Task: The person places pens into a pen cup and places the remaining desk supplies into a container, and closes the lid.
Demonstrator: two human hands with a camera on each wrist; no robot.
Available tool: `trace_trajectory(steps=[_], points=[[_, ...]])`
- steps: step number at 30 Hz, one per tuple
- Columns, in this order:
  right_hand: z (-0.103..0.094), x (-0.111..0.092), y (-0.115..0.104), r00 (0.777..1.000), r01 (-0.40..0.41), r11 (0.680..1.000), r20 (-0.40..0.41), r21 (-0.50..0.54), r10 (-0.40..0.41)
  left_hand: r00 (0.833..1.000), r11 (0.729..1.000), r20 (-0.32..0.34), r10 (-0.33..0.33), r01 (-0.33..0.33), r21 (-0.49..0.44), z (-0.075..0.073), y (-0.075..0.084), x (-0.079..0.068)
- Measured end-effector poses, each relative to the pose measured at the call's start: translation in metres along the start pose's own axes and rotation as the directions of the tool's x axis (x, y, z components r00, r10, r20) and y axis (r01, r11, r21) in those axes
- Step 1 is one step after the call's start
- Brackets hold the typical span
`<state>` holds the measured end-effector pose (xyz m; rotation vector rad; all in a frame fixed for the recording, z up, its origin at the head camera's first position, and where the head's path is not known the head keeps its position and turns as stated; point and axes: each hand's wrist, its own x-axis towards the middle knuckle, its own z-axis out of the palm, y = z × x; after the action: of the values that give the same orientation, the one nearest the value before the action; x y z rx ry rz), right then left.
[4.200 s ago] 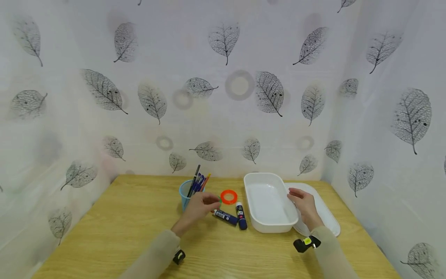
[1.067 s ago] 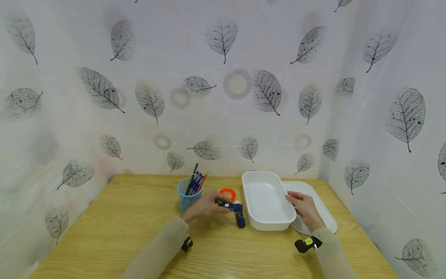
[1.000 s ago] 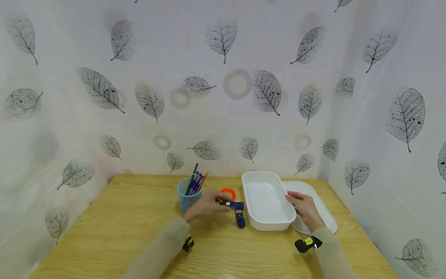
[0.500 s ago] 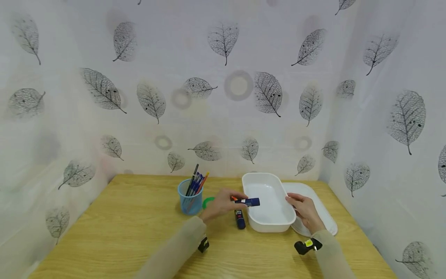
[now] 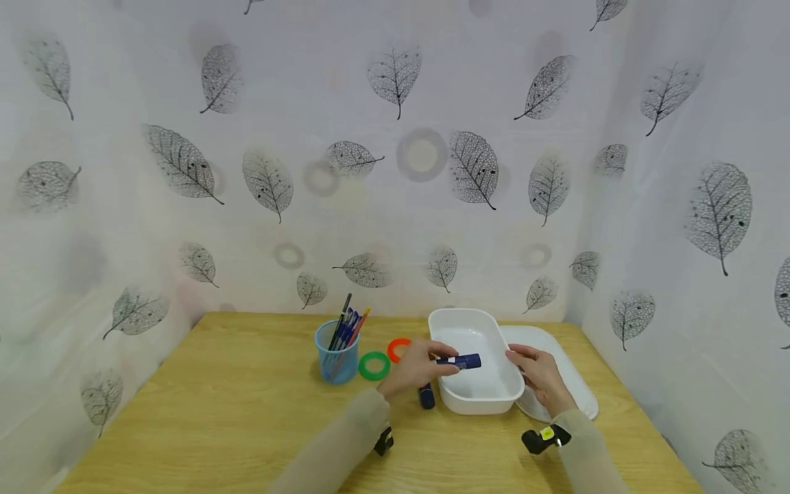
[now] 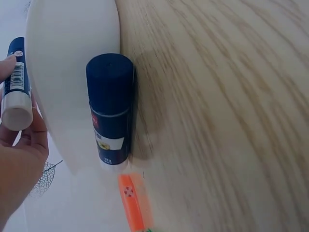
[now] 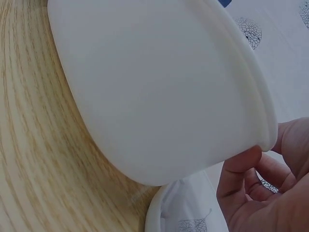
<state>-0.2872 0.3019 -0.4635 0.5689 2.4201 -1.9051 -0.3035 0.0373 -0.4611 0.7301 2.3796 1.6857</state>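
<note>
Between thumb and fingers, my left hand [image 5: 415,369] pinches a dark blue glue stick [image 5: 465,361] over the left part of a white rectangular container [image 5: 478,398]. Its white end faces the camera in the left wrist view. A second glue stick [image 6: 110,106] lies on the table against the container's left side, partly hidden by my left hand in the head view. My right hand [image 5: 543,376] grips the container's right rim, thumb on one side and fingers below, as the right wrist view shows.
A white lid [image 5: 577,384] lies right of the container, partly under it. Left of my left hand are a green tape ring [image 5: 374,366] and an orange tape ring [image 5: 398,350]. Behind them to the left stands a blue cup [image 5: 338,363] of pens. A leaf-patterned curtain [image 5: 395,206] borders the table.
My left hand has picked the glue stick up off the table and carried it right, over the container. The green ring has come into view. My right hand has taken hold of the rim.
</note>
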Motion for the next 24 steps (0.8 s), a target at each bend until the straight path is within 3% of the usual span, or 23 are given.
trace_trajectory(steps=[4, 10, 17, 24], points=[[0.0, 0.0, 0.001, 1.0, 0.013, 1.0, 0.007, 0.012, -0.013, 1.0, 1.0, -0.013, 0.002, -0.002, 0.017, 0.007, 0.002, 0.005], [-0.001, -0.001, 0.003, 1.0, 0.024, 1.0, 0.013, 0.019, -0.024, 0.998, 0.997, 0.012, 0.058, -0.059, 0.049, 0.014, 0.008, 0.011], [-0.002, 0.0, 0.002, 0.999, 0.031, 0.999, 0.018, 0.022, -0.031, 1.0, 0.998, -0.01, 0.011, -0.011, 0.065, 0.026, 0.012, 0.019], [-0.002, 0.002, 0.004, 1.0, 0.028, 1.0, 0.012, 0.004, -0.028, 0.999, 0.995, -0.043, 0.009, -0.004, 0.103, 0.035, 0.012, 0.026]])
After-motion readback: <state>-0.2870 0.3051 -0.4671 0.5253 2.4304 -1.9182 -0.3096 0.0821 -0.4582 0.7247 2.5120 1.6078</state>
